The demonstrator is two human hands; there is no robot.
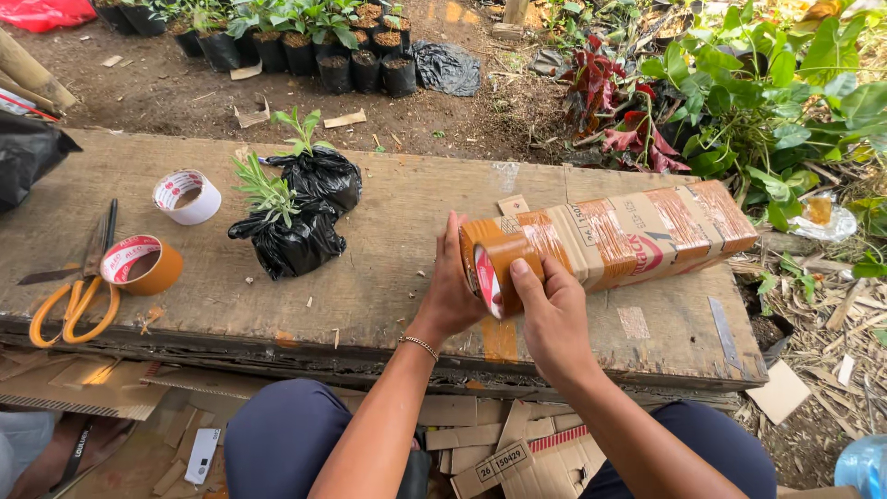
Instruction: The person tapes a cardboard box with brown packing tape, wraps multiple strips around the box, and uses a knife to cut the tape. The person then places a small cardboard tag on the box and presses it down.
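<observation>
Taping is in hand: a brown tape roll [494,277] is gripped by the right hand [552,314] against the near end of the long box [628,231] on the plank [388,231], steadied by the left hand [453,286]. Next, the strip likely needs pulling taut and pressing flat.

Our left hand [453,291] braces the taped cardboard box [619,236] end while our right hand [552,314] presses a brown tape roll [494,268] against it, between both palms.

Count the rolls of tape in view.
3: a white roll and a brown roll on the plank's left, and one brown roll in the hands at the box's end.
</observation>
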